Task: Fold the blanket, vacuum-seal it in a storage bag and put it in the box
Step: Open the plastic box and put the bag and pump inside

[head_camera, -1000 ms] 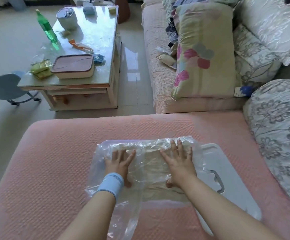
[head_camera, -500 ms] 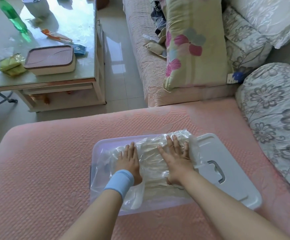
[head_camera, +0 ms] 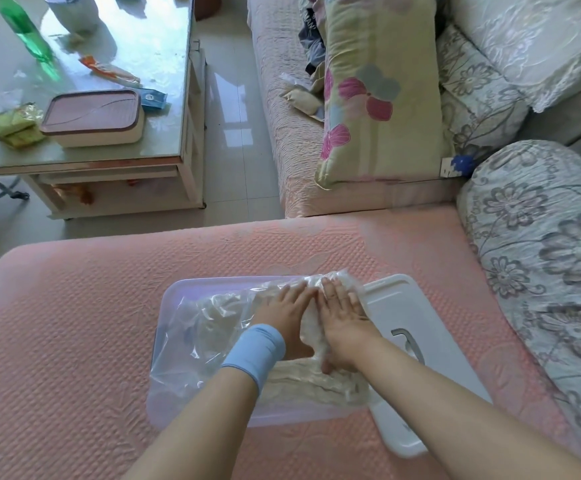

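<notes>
Surface: a pink quilted sofa cover (head_camera: 74,323) fills the foreground, with pale floor tiles beyond.
Far left: a glass-topped coffee table (head_camera: 164,64) carries a green plastic bottle (head_camera: 25,32) and a cream container with a pink lid (head_camera: 95,117).
Box: a translucent plastic storage box (head_camera: 212,281) sits on the cover.
Bag: the clear crinkled storage bag (head_camera: 212,317) lies inside the box, holding the cream folded blanket (head_camera: 316,379).
Left hand (head_camera: 285,310): wears a blue wristband (head_camera: 254,351); lies flat, fingers straight, pressing the bag's right part.
Right hand (head_camera: 342,317): flat, fingers spread, pressing the bag just beside the left hand.
Lid: a white plastic lid with a handle (head_camera: 431,341) lies against the box's right edge.
Far right: a grey floral bolster cushion (head_camera: 541,254).
</notes>
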Demonstrator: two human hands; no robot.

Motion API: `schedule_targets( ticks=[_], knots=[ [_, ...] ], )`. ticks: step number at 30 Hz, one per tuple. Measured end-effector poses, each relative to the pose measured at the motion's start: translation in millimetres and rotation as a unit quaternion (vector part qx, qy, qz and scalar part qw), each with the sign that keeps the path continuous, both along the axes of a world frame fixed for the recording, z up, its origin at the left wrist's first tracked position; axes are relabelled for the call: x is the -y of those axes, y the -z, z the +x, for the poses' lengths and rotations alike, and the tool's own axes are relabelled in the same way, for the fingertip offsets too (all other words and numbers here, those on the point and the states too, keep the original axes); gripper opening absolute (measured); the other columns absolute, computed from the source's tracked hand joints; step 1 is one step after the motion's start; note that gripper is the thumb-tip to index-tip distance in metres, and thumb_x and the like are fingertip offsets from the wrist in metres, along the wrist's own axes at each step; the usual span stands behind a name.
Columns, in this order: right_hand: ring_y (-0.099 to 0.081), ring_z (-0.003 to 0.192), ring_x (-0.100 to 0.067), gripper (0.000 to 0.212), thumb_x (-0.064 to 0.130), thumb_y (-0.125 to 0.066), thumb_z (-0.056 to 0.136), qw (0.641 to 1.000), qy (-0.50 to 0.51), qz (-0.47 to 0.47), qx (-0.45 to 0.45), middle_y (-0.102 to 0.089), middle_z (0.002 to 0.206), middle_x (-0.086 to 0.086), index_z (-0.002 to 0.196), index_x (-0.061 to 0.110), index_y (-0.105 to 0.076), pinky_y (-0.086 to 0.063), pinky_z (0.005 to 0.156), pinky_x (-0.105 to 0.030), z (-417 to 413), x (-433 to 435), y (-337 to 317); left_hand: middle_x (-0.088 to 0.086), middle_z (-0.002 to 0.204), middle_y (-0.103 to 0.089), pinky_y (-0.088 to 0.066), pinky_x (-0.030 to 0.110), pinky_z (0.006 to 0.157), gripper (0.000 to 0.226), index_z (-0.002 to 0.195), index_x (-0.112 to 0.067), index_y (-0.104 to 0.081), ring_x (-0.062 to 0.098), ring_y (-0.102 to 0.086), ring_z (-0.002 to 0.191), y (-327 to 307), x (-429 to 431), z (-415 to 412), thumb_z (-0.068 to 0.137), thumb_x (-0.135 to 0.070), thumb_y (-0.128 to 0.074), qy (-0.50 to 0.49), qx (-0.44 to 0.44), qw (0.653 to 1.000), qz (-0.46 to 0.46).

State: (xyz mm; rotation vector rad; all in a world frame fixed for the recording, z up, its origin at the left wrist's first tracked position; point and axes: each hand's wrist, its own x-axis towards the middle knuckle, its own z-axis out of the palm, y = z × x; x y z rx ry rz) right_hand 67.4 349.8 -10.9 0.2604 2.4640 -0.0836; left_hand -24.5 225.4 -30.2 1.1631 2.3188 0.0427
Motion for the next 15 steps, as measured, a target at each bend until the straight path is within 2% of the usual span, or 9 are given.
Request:
schedule_targets(
  ticks=[1,3,8,12,15],
  knots=[
    [0.034,0.146,-0.034,0.14,0.057,-0.077,0.074,1.0,-0.003,0.01,0.013,0.034,0.159,-0.019,0.151,0.0,0.025,0.015,0.121,-0.051,-2,0,2,-0.018,0.16,0.01,-0.039,0.045,0.108,0.111,0.151,-0.038,0.007,0.016,-0.008,0.149,4,-1,3,0.073,-0.054,-0.071,-0.005,0.018,1.0,0.003],
    [0.031,0.147,-0.036,0.138,0.056,-0.076,0.075,0.999,-0.007,0.021,0.025,0.031,0.159,-0.02,0.151,-0.001,0.024,0.014,0.121,-0.052,-4,0,7,-0.02,0.159,0.012,-0.047,0.037,0.1,0.114,0.15,-0.039,0.014,0.012,-0.01,0.148,16,-1,7,0.077,-0.047,-0.073,-0.018,0.028,0.999,0.009],
    [0.03,0.147,-0.038,0.14,0.051,-0.08,0.074,0.999,0.002,0.035,0.007,0.029,0.16,-0.02,0.15,-0.001,0.026,0.019,0.116,-0.049,-9,10,31,-0.016,0.161,0.008,-0.032,0.036,0.111,0.113,0.153,-0.028,0.013,0.011,-0.007,0.149,42,-3,7,0.08,-0.046,-0.072,-0.023,0.002,1.0,-0.006],
    [0.033,0.146,-0.035,0.137,0.047,-0.078,0.077,1.0,0.006,0.026,0.004,0.03,0.16,-0.019,0.149,-0.001,0.029,0.027,0.107,-0.043,-8,19,62,-0.014,0.161,0.0,-0.031,0.041,0.112,0.109,0.154,-0.026,0.007,0.015,-0.012,0.147,61,-3,5,0.08,-0.044,-0.071,-0.033,0.008,0.999,-0.042],
    [0.031,0.147,-0.035,0.139,0.049,-0.078,0.076,1.0,0.003,0.028,0.007,0.031,0.16,-0.018,0.147,-0.001,0.03,0.02,0.115,-0.045,-11,20,86,-0.012,0.162,0.002,-0.023,0.047,0.116,0.11,0.154,-0.027,0.007,0.018,-0.009,0.148,76,-3,0,0.079,-0.045,-0.072,-0.029,0.018,0.996,-0.08]
  ],
)
